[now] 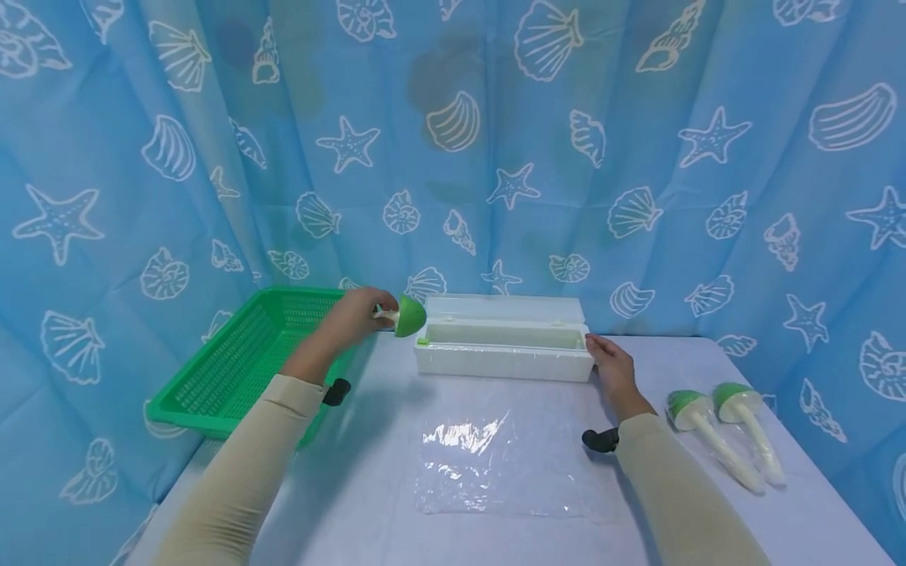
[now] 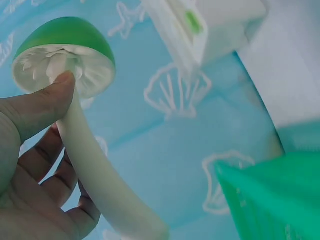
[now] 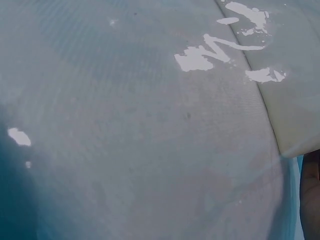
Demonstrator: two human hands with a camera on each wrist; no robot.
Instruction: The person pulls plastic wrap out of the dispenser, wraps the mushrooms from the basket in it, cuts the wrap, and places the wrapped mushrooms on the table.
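Thumb and fingers of my left hand (image 1: 356, 317) pinch a mushroom-shaped piece with a green cap and long white stem (image 2: 102, 167), just under the cap. It is held up between the green basket and a long white box (image 1: 504, 365), cap toward the box's left end. The box's clear lid (image 1: 502, 307) stands raised at the back, and a small green tab (image 1: 422, 341) marks its left front corner. At the opposite end, my right hand (image 1: 614, 369) grips the box's edge; in the right wrist view only part of that hand shows beside the box corner (image 3: 295, 115).
A green plastic basket (image 1: 163, 410) stands at the left table edge. In front of the box lies a clear plastic bag (image 1: 502, 475). On the right, two more mushroom-shaped pieces (image 1: 722, 448) in clear wrap lie side by side. A blue shell-print curtain (image 1: 453, 196) hangs behind.
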